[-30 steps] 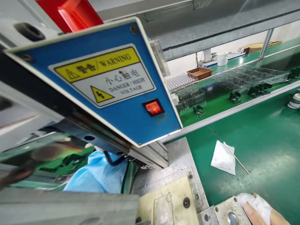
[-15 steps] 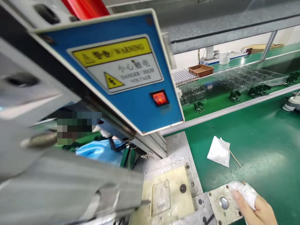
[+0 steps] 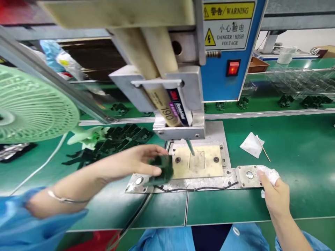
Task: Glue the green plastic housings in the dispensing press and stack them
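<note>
Green matting covers the bench (image 3: 235,209). Near its front edge the left hand (image 3: 136,162) pinches a dark part (image 3: 162,169) over the left end of the metal base (image 3: 183,184). The right hand (image 3: 274,195), fingers curled on a white cloth (image 3: 269,173), touches the base's right end just beside a round button (image 3: 249,174). Behind them a needle (image 3: 190,147) hangs over the beige plate (image 3: 206,164). Farther left lie a pile (image 3: 117,137) of dark parts and a fan (image 3: 31,104), farther right a wipe (image 3: 251,144). A blue box (image 3: 220,80) stands at the back.
</note>
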### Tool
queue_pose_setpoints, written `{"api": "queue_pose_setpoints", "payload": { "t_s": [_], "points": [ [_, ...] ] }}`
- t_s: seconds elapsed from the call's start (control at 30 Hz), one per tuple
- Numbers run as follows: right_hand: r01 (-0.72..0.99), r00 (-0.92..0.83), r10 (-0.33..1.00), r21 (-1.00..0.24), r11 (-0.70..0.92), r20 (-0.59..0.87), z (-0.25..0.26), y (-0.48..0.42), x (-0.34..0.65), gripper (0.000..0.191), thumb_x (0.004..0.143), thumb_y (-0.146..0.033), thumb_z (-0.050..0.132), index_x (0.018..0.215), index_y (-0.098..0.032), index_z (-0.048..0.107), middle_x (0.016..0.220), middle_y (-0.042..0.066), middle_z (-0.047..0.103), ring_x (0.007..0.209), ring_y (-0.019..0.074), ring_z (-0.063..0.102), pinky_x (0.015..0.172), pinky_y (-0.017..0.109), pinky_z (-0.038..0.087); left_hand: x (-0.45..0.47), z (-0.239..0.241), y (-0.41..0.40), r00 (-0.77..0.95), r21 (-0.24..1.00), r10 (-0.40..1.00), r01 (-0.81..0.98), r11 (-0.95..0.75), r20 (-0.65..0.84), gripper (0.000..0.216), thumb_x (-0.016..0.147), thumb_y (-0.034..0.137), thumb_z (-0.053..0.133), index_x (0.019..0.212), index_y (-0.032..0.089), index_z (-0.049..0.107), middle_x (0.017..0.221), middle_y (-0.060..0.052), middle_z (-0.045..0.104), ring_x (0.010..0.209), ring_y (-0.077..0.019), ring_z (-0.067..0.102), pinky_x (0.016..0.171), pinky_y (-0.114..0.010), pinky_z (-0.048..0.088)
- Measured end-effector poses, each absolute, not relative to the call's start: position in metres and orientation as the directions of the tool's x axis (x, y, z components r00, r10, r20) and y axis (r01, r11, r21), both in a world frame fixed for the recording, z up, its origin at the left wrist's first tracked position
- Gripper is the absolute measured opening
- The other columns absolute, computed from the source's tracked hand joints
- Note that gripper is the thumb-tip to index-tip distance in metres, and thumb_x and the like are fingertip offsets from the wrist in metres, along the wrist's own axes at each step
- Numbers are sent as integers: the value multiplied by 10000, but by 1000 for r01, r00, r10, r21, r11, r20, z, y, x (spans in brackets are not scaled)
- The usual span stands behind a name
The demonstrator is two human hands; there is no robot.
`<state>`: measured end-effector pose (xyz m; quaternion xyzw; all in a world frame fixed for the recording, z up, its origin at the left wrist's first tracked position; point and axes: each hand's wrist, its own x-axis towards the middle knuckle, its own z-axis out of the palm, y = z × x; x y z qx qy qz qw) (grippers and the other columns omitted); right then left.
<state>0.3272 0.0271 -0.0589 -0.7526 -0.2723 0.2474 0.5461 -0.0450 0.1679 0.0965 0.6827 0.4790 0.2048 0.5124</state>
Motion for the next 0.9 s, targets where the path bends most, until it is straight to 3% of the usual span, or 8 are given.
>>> {"api": "queue_pose_setpoints", "payload": {
  "t_s": [0.1, 0.27, 0.37, 0.53, 0.67, 0.8, 0.83, 0.9],
  "points": [
    [141, 726, 685, -962, -234, -60, -61, 28, 329, 514, 681, -588, 754, 952, -153, 806, 1046, 148, 766, 1061, 365, 696, 954, 469, 526, -28, 72, 150, 514, 854, 701, 441, 278, -494, 523, 563, 306, 907, 1015, 159, 690, 1070, -85, 725, 1039, -265, 676, 758, -298, 557],
    [156, 725, 687, -961, -228, -46, -63, 28, 332, 534, 681, -586, 755, 970, -138, 797, 1038, 151, 767, 1059, 371, 694, 953, 482, 521, 14, 54, 158, 539, 875, 690, 260, 409, -483, 569, 567, 255, 928, 1030, 172, 608, 1117, -90, 670, 1045, -234, 658, 866, -331, 535],
    [156, 721, 692, -964, -218, -40, -63, 29, 332, 542, 686, -583, 754, 982, -131, 794, 1017, 150, 770, 1025, 360, 707, 914, 463, 542, 25, 52, 172, 569, 918, 722, 194, 347, -393, 606, 572, 227, 925, 1036, 182, 538, 1024, -53, 671, 984, -223, 663, 941, -399, 520],
    [160, 707, 707, -970, -183, -16, -65, 32, 332, 538, 698, -584, 744, 975, -125, 791, 998, 157, 771, 973, 344, 719, 866, 444, 556, 29, 39, 175, 567, 975, 807, 215, 47, -164, 716, 624, 291, 897, 1209, 193, 495, 1205, -92, 626, 1035, -239, 651, 995, -446, 513],
    [141, 711, 702, -971, -191, -35, -65, 32, 332, 543, 686, -589, 752, 965, -125, 790, 1001, 155, 770, 984, 350, 712, 883, 456, 541, 26, 33, 171, 600, 921, 790, 367, -133, -125, 775, 726, 411, 833, 1363, 165, 467, 1244, -134, 619, 1090, -297, 630, 1017, -474, 500],
    [143, 715, 699, -970, -195, -35, -58, 33, 328, 551, 684, -603, 748, 963, -130, 786, 990, 148, 772, 979, 350, 711, 867, 449, 547, 0, 43, 165, 514, 806, 858, 513, -295, -13, 1120, 557, 512, 913, 1480, 177, 373, 1498, -194, 407, 1341, -426, 426, 1142, -547, 356],
    [159, 698, 715, -969, -191, -26, -56, 34, 327, 553, 691, -608, 743, 971, -133, 784, 1003, 147, 770, 986, 347, 709, 870, 446, 546, -11, 46, 161, 442, 772, 897, 564, -293, 17, 1129, 567, 558, 894, 1488, 177, 363, 1537, -196, 353, 1373, -446, 378, 1158, -560, 323],
    [199, 655, 755, -962, -189, -13, -50, 37, 325, 568, 690, -620, 745, 987, -137, 778, 1027, 148, 766, 999, 343, 705, 881, 438, 543, -38, 51, 151, 277, 716, 960, 662, -222, 41, 855, 772, 626, 725, 1454, 199, 436, 1535, -142, 391, 1394, -433, 359, 1187, -565, 256]
  ]
}}
